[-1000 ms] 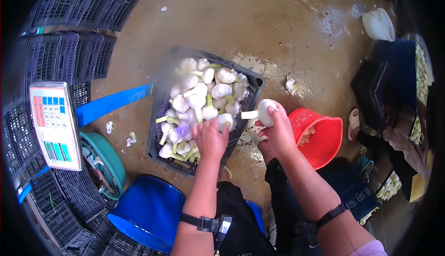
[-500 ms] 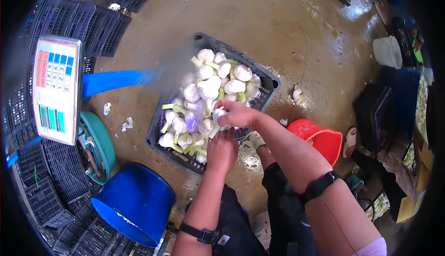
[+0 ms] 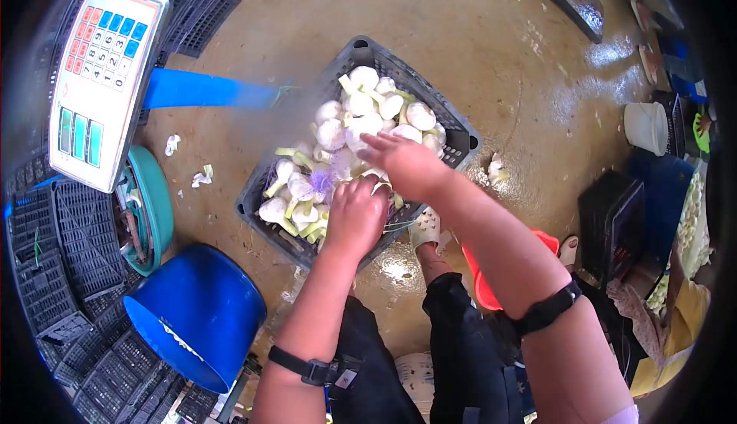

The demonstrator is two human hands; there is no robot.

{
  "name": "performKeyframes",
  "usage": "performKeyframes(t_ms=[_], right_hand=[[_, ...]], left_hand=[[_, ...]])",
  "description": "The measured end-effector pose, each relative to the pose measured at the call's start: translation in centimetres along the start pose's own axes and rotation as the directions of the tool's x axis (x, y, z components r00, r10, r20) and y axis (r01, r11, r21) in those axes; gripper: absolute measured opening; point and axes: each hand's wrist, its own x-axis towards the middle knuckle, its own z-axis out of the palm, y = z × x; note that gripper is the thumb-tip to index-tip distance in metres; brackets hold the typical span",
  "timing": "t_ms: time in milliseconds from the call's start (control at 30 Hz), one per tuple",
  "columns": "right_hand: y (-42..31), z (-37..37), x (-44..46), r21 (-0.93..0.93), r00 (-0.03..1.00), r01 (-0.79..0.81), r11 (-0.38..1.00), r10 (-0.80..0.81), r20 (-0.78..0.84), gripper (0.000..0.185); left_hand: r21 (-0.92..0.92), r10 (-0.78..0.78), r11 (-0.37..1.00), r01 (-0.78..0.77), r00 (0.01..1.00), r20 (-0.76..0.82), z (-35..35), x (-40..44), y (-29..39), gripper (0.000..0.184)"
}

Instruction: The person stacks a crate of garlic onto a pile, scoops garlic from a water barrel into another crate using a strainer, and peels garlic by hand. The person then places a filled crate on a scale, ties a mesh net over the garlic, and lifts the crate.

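Observation:
A black plastic crate (image 3: 447,120) on the floor holds many white garlic bulbs (image 3: 421,116) with cut green stems, heaped together. Over the heap, my right hand (image 3: 411,164) is open, its fingers stretched out across the bulbs, with no bulb visibly gripped. Just left of it and nearer to me, my left hand (image 3: 355,213) is bent with curled fingers at the near part of the heap. A pale stem shows by its fingertips, but what they grip is hidden. Purple netting (image 3: 321,182) lies among the bulbs beside that hand.
A scale display (image 3: 104,82) on a blue post (image 3: 203,90) stands at left. Below it are a green tub (image 3: 157,209) and a blue bucket (image 3: 207,313). Stacked black crates (image 3: 92,232) line the left edge. A red bucket (image 3: 482,289) and white bucket (image 3: 645,128) are right.
My right hand has let go of the garlic bulb it held; its fingers have spread and it has moved slightly up and right. My left hand stays low over the heap. The view has shifted.

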Motion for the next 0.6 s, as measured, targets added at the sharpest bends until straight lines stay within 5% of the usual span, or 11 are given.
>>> performKeyframes(t_ms=[33,100,167,200,233,300,367,467,600], right_hand=[[-0.7,0.5,-0.4,-0.201,0.973,0.076,0.977,-0.117,-0.198,0.043],[-1.4,0.7,-0.7,-0.323,0.964,0.061,0.944,-0.14,-0.226,0.045],[-1.4,0.1,-1.3,-0.119,0.996,-0.082,0.989,0.077,-0.051,0.045],[-1.3,-0.1,-2.1,0.127,0.982,-0.132,0.983,0.147,-0.121,0.041],[-0.8,-0.5,-2.5,0.127,0.982,-0.132,0.983,0.147,-0.119,0.041],[-0.2,-1.1,-3.3,0.287,0.88,-0.101,0.953,0.22,-0.421,0.038],[0.2,-1.3,-3.7,0.32,0.892,-0.156,0.935,0.272,-0.362,0.037],[0.5,-1.4,-4.1,0.371,0.885,-0.325,0.87,0.418,-0.206,0.031],[0.1,0.3,-4.1,0.295,0.869,-0.341,0.893,0.419,-0.263,0.024]], left_hand=[[0.0,-0.001,1.0,0.001,1.0,-0.001,-0.4,0.1,0.1,0.014],[0.079,0.006,0.997,-0.012,0.997,0.083,-1.0,0.3,0.2,0.013],[0.011,-0.002,1.0,0.001,0.999,0.034,-0.9,0.5,0.0,0.015],[-0.057,-0.01,0.998,0.009,1.0,-0.017,-0.9,0.6,0.0,0.016],[-0.058,-0.011,0.998,0.01,1.0,-0.017,-1.0,0.7,-0.1,0.016],[-0.125,-0.137,0.984,0.124,0.984,-0.109,-1.1,0.8,0.0,0.021],[-0.14,-0.219,0.97,0.198,0.963,-0.159,-0.8,0.9,0.4,0.028],[0.041,-0.253,0.967,0.251,0.963,0.093,-0.1,1.6,0.4,0.033],[0.402,-0.376,0.861,0.312,0.922,0.091,2.4,3.0,0.6,0.045]])
